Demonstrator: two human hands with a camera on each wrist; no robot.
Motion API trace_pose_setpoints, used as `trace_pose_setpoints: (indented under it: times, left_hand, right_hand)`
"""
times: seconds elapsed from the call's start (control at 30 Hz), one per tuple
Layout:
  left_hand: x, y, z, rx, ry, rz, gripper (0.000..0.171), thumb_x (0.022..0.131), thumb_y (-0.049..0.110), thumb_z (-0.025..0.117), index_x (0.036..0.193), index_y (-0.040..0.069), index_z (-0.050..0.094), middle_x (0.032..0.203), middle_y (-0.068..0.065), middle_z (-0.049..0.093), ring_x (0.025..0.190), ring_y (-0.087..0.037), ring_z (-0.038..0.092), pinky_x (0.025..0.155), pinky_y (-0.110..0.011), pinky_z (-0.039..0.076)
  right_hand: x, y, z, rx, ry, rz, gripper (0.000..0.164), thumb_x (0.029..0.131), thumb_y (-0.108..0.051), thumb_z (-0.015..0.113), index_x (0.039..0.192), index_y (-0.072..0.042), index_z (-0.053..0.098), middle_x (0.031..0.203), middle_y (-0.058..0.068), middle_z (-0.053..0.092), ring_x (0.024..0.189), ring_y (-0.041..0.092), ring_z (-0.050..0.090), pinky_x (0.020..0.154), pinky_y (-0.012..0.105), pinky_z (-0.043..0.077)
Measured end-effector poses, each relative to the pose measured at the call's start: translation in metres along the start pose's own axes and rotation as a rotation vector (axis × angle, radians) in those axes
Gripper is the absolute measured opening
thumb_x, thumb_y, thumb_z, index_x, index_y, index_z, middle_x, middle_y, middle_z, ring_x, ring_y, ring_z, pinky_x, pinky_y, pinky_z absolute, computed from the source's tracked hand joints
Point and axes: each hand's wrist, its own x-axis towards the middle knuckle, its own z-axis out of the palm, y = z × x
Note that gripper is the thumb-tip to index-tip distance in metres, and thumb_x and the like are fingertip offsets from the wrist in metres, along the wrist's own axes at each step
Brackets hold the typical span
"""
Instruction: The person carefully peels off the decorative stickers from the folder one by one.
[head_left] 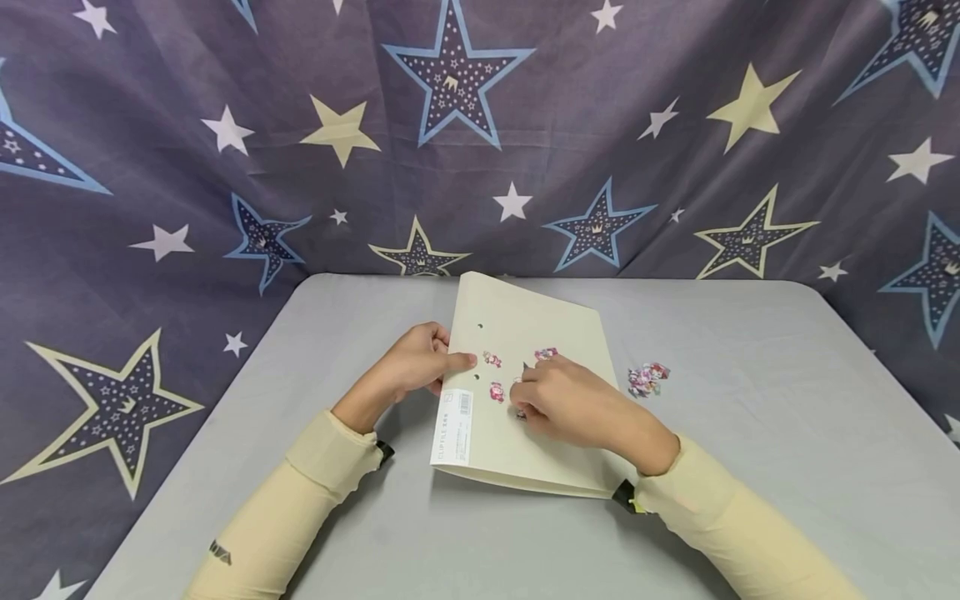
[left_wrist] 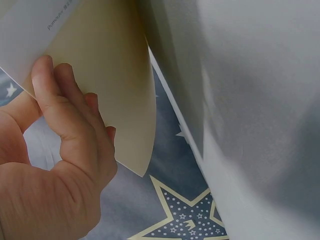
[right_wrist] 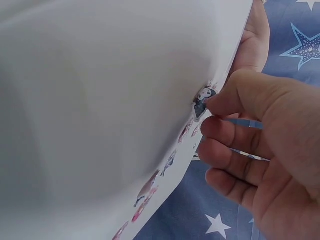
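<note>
A cream clip file folder (head_left: pixel 536 321) leans up off the table, its lower edge bowed. My left hand (head_left: pixel 416 360) grips its left edge, thumb on the cover and the other fingers behind, as the left wrist view shows. My right hand (head_left: pixel 581 406) is over the middle of the cover. Between its thumb and forefinger it pinches a small dark cartoon sticker (right_wrist: pixel 201 103), close against the cover. Around it several pink cartoon stickers lie on the cover, one sticker (head_left: pixel 497 392) left of the right hand and another sticker (head_left: pixel 546 354) above it.
A small cluster of colourful stickers (head_left: pixel 648 379) lies on the grey table (head_left: pixel 757 408), right of the folder. A white printed label (head_left: pixel 453 427) is at the folder's lower left. Behind the table hangs a dark star-patterned cloth (head_left: pixel 570 117).
</note>
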Motion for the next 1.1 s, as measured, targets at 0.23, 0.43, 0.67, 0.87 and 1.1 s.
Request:
trace_pose_setpoints:
  times: [0.23,0.43,0.67,0.87,1.1]
  left_hand:
    - [-0.002,0.0,0.001,-0.003,-0.007,0.003,0.038,0.092,0.018,0.078,0.111,-0.004,0.053,0.084,-0.014,0.068,0.064,-0.022,0.069,0.053,-0.031,0.057]
    - [-0.003,0.0,0.001,-0.009,-0.006,0.007,0.04,0.091,0.018,0.079,0.111,-0.004,0.052,0.084,-0.014,0.067,0.064,-0.022,0.069,0.054,-0.032,0.058]
    - [-0.003,0.001,0.0,-0.013,-0.009,0.006,0.039,0.091,0.018,0.079,0.11,-0.004,0.052,0.083,-0.014,0.067,0.064,-0.022,0.069,0.054,-0.032,0.057]
    - [-0.002,0.0,0.0,-0.012,-0.007,0.006,0.038,0.091,0.017,0.078,0.11,-0.003,0.052,0.083,-0.015,0.067,0.064,-0.024,0.07,0.053,-0.033,0.057]
    - [-0.001,0.001,0.001,-0.016,-0.008,0.01,0.038,0.092,0.017,0.078,0.111,-0.003,0.053,0.085,-0.016,0.068,0.066,-0.025,0.071,0.053,-0.033,0.058]
  right_hand:
    - [-0.001,0.001,-0.001,0.0,0.002,-0.017,0.035,0.079,0.0,0.076,0.069,-0.019,0.049,0.064,-0.01,0.038,0.063,0.01,0.037,0.066,0.026,0.037]
    - [-0.002,0.0,-0.006,-0.022,-0.029,0.001,0.035,0.079,-0.001,0.073,0.069,-0.02,0.045,0.065,-0.01,0.037,0.064,0.01,0.037,0.072,0.028,0.039]
    - [-0.002,0.002,-0.012,0.002,-0.015,0.002,0.032,0.076,0.001,0.069,0.068,-0.019,0.046,0.065,-0.009,0.038,0.064,0.01,0.037,0.067,0.027,0.038]
    - [-0.005,0.006,-0.022,-0.006,0.004,0.045,0.032,0.078,0.003,0.073,0.069,-0.019,0.051,0.065,-0.01,0.041,0.063,0.009,0.039,0.066,0.028,0.041]
    - [-0.014,0.02,-0.039,-0.026,0.027,0.117,0.03,0.081,0.003,0.073,0.071,-0.019,0.056,0.066,-0.011,0.049,0.062,0.009,0.043,0.069,0.032,0.043]
